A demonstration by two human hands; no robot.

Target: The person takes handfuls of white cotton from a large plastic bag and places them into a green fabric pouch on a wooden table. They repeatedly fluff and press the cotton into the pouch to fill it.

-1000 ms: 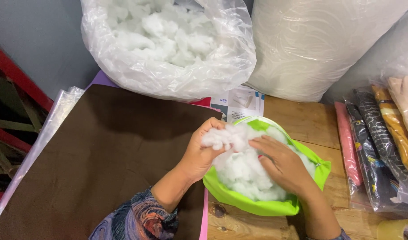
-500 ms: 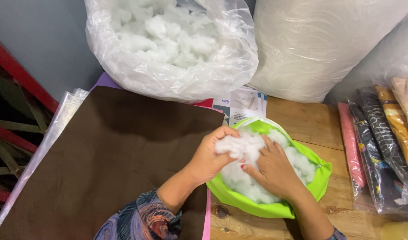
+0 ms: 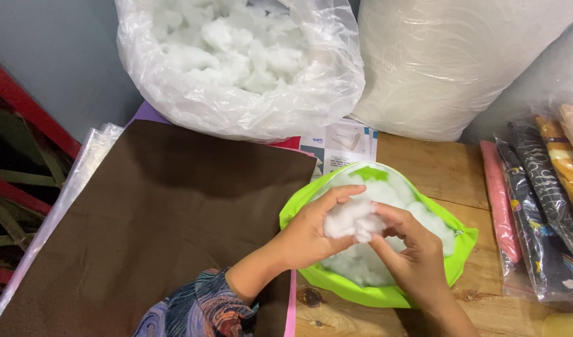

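1. My left hand (image 3: 308, 234) pinches a clump of white fiberfill (image 3: 355, 219), thumb under, fingers curled over the top, so the fluff stays bunched.
2. My right hand (image 3: 414, 256) meets it from the other side; the fingertips are closed on the same clump, looks like a tease-apart or press-down grip.
3. The clump sits just above the open mouth of a lime-green cushion cover (image 3: 374, 293), which is already packed with stuffing. The cover lies flat on the wooden table (image 3: 436, 168), mouth up, so fill drops straight in.
4. A big clear plastic bag of fiberfill (image 3: 236, 62) stands behind, top open, in easy reach.
5. A brown fabric sheet (image 3: 149, 218) is spread to the left, touching the cover's edge.
6. Wrapped patterned fabrics (image 3: 542, 206) are stacked at right, and a large cream roll (image 3: 455, 62) stands behind.
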